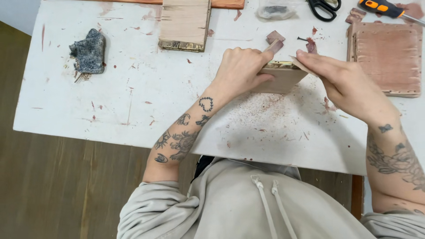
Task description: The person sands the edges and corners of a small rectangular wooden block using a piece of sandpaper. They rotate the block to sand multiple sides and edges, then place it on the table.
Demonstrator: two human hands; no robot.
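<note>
White worktable [133,88], left hand [241,68] gripping one wooden block [283,79], right hand [349,86] pinching one sandpaper strip [301,64]

A small wooden block [283,79], pale brown with a rough, layered top edge, stands tilted on the white worktop [133,88], just left of the reddish flat panel [389,57]. A thin tan strip [303,65] lies against the block's upper right corner. Reddish dust [261,115] is scattered beneath the block.
</note>
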